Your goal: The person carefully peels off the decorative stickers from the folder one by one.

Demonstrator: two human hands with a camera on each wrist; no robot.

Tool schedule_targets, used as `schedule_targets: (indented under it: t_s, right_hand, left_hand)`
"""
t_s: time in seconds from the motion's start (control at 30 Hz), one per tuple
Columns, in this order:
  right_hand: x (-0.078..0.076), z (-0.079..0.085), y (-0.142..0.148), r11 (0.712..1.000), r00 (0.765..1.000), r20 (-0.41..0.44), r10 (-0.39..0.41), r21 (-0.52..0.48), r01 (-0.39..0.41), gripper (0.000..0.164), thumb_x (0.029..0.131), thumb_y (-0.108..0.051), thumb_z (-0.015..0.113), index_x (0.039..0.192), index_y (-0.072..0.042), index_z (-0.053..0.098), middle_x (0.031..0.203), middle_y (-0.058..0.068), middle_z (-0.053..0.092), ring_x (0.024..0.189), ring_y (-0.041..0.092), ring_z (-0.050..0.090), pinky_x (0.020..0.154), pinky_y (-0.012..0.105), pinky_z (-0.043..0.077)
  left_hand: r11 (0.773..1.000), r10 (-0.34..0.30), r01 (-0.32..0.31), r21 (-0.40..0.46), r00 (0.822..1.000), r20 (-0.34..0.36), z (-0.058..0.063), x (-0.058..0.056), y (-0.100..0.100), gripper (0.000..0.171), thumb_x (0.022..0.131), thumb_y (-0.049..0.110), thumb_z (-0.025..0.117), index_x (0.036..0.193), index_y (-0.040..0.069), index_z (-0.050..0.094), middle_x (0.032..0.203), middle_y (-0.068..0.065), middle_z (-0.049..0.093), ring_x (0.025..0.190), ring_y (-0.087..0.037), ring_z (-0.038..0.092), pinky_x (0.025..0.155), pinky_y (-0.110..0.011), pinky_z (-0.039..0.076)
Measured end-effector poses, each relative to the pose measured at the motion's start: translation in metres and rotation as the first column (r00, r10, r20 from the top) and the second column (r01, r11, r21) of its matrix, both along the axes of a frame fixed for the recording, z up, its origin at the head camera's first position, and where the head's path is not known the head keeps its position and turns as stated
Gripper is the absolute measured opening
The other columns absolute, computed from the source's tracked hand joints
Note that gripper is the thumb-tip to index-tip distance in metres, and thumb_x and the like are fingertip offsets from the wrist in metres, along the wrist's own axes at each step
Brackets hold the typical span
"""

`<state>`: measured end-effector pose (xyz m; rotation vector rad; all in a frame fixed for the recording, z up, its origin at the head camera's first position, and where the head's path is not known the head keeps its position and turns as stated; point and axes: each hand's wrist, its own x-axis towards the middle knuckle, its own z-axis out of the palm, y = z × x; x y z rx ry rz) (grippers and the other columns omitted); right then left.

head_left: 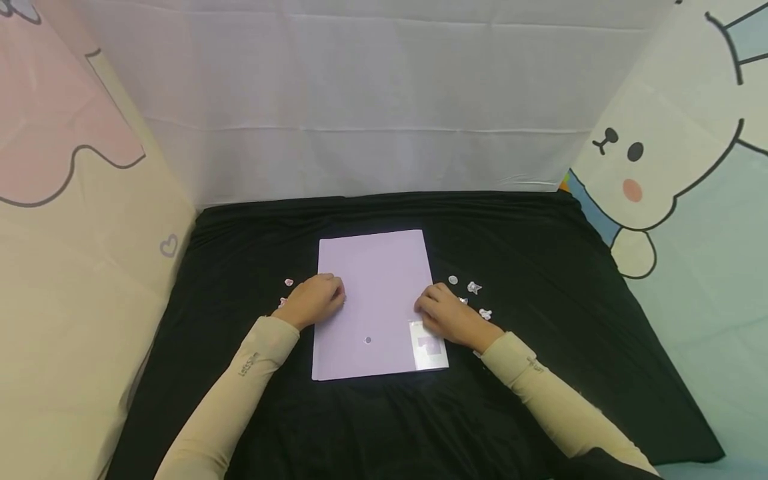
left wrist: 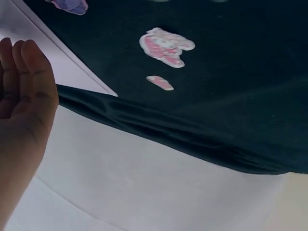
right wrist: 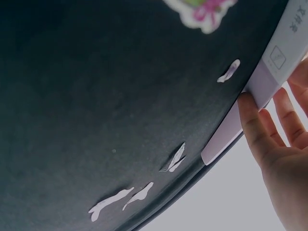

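Observation:
A light purple folder (head_left: pixel 378 287) lies on a black cloth, with a white label (head_left: pixel 429 345) at its lower right corner. Over the folder's left edge rests my left hand (head_left: pixel 315 298), fingers bent downward; its thumb is hidden, and I cannot tell whether the fingertips pinch something. My right hand (head_left: pixel 450 313) is at the folder's right edge. In the right wrist view its fairly straight fingers (right wrist: pixel 252 118) touch the folder's side. A small round spot (head_left: pixel 368 340) shows on the folder's lower part.
Left of the folder lie a pink-and-white sticker (left wrist: pixel 166 46), a small pink sticker (left wrist: pixel 160 83) and a purple one (left wrist: pixel 72 5). Several stickers, among them a star-shaped one (head_left: pixel 474 287) and a round one (head_left: pixel 453 280), lie on the right. A white curtain (head_left: pixel 384 100) hangs behind.

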<state>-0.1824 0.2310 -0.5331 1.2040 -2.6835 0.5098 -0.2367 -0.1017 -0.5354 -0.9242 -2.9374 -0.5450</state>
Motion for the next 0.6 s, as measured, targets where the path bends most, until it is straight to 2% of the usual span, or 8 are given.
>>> schedule_targets:
  t_s: [0.23, 0.33, 0.47, 0.6]
  right_hand:
    - [0.0, 0.003, 0.0, 1.0, 1.0, -0.024, 0.007, -0.015, -0.007, 0.015, 0.088, -0.002, 0.067, 0.101, -0.008, 0.067, 0.101, 0.007, 0.058, 0.103, 0.027, 0.054, 0.09, 0.039, 0.048]
    - [0.0, 0.003, 0.0, 1.0, 1.0, -0.021, -0.001, -0.011, 0.001, 0.014, 0.088, -0.002, 0.066, 0.101, -0.008, 0.067, 0.101, 0.007, 0.058, 0.103, 0.027, 0.054, 0.09, 0.039, 0.048]
    - [0.001, 0.003, -0.001, 1.0, 1.0, -0.021, -0.003, -0.012, 0.002, 0.014, 0.088, -0.001, 0.066, 0.101, -0.008, 0.067, 0.1, 0.007, 0.059, 0.102, 0.027, 0.054, 0.09, 0.038, 0.048]
    - [0.001, 0.003, -0.002, 1.0, 1.0, -0.023, 0.002, -0.013, -0.003, 0.015, 0.087, -0.001, 0.067, 0.101, -0.007, 0.067, 0.1, 0.007, 0.059, 0.102, 0.027, 0.054, 0.089, 0.039, 0.049]
  left_hand:
    - [0.987, 0.159, -0.16, 0.017, 0.986, 0.046, 0.007, -0.011, -0.026, 0.011, 0.094, 0.015, 0.066, 0.09, 0.006, 0.071, 0.077, -0.001, 0.06, 0.068, -0.017, 0.055, 0.064, -0.036, 0.051]
    - [0.98, 0.198, -0.198, -0.002, 0.98, 0.032, 0.01, -0.018, -0.039, 0.011, 0.094, 0.014, 0.067, 0.09, 0.005, 0.07, 0.078, -0.005, 0.06, 0.07, -0.022, 0.056, 0.064, -0.039, 0.051]
    - [0.973, 0.228, -0.229, -0.04, 0.973, -0.023, 0.008, -0.028, -0.052, 0.01, 0.093, 0.012, 0.067, 0.09, 0.003, 0.069, 0.082, -0.009, 0.062, 0.078, -0.029, 0.059, 0.069, -0.046, 0.052]
    - [0.963, 0.262, -0.262, -0.057, 0.965, -0.021, 0.005, -0.034, -0.059, 0.011, 0.092, 0.013, 0.069, 0.09, 0.002, 0.068, 0.084, -0.012, 0.062, 0.081, -0.032, 0.059, 0.069, -0.049, 0.053]
